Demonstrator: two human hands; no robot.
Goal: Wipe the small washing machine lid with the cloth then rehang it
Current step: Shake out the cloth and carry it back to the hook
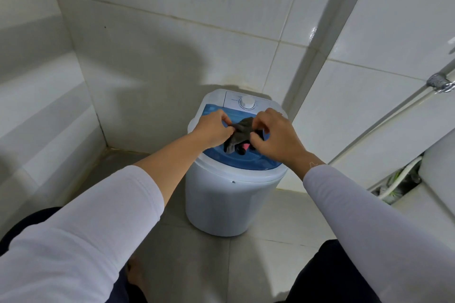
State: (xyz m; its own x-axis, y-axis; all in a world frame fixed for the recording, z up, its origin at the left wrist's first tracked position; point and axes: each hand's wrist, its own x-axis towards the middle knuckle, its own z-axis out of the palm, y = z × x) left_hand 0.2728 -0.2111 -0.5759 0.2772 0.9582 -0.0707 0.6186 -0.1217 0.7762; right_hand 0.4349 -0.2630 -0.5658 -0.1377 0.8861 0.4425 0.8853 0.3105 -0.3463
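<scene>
Left hand [213, 130] was closed, pinching the left edge of the cloth [240, 133] between thumb and fingers. Right hand [275, 136] was likewise closed, fingers curled on the cloth's right edge. The cloth, dark grey with a small pink patch near its lower end, was bunched between the two hands and lay against the blue lid [256, 160] of the washer [229, 202]. Both sleeves were white and pushed up the forearms. Behind the lid a white dial [247, 103] sat on the control panel. The washer stood on the tiled floor [197, 265] in a corner of the white tiled wall [172, 44]. A hose [398, 182] ran along the wall at right.
</scene>
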